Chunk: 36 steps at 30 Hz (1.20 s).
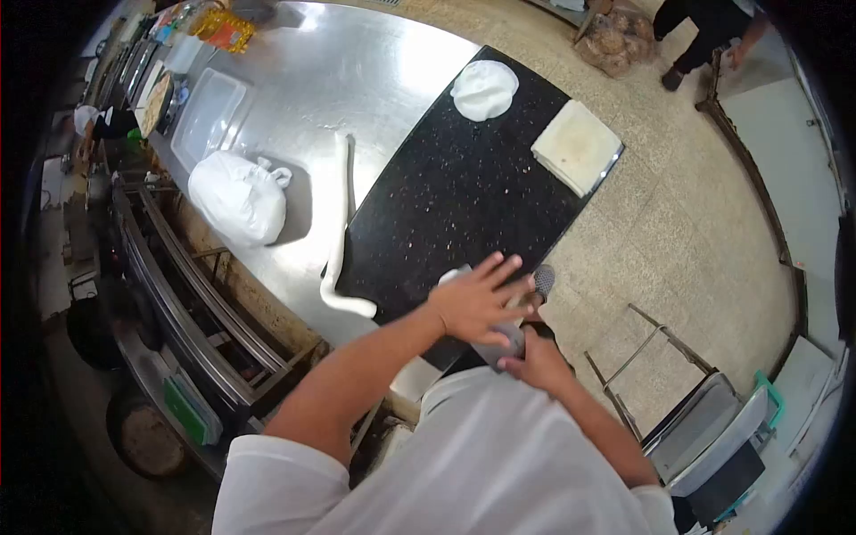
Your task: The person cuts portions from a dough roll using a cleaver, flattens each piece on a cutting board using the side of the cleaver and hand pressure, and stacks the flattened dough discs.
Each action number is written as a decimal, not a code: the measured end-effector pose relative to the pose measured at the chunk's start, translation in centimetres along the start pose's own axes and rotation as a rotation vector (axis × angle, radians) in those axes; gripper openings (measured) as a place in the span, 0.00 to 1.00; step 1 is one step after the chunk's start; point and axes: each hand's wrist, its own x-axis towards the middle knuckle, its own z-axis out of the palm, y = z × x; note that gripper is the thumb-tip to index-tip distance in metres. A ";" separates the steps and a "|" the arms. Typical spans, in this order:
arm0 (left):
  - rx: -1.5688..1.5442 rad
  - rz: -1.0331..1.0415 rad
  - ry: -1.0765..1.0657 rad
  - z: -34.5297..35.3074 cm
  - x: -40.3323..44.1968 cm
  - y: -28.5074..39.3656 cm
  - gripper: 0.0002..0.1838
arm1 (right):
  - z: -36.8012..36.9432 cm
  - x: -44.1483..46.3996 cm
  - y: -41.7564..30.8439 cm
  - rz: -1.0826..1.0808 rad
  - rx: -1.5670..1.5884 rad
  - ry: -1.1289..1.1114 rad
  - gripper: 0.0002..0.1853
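At far left, a yellow-and-red packet (223, 31) stands at the metal table's (374, 53) far end; its print is too small to read. Nearer are a clear plastic tub (209, 116) and a knotted white bag (239, 201), on which I can read no writing. Next lies the dough rope (338, 227), its long axis running away from the person along the left edge of the black board (464, 187); its far end points straight away, and its near end bends right onto the board. The left hand (477, 303) is palm down over the board's near end, fingers spread wide and pointing away to the right; whether it presses on the pale piece (455, 273) partly under it, I cannot tell. A round of dough (484, 90) lies at the board's far end. The right hand (542, 361) has its thumb against a grey thing (501, 348); its fingers are hidden, so I cannot tell its grip, nor which way that thing points. Rightmost on the board, a stack of square sheets (578, 147) sits at the far right corner, unmarked by any readable label.
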 end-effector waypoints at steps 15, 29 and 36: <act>-0.038 0.053 0.120 1.2 1.7 -0.1 0.40 | -0.3 0.6 0.1 0.123 0.134 0.011 0.41; -0.096 0.023 0.231 1.9 0.8 -0.6 0.39 | -0.1 -0.3 0.0 0.058 0.117 -0.008 0.39; 0.158 0.009 0.275 -1.9 6.0 -5.8 0.38 | -7.3 5.5 -2.0 0.179 -0.073 0.057 0.39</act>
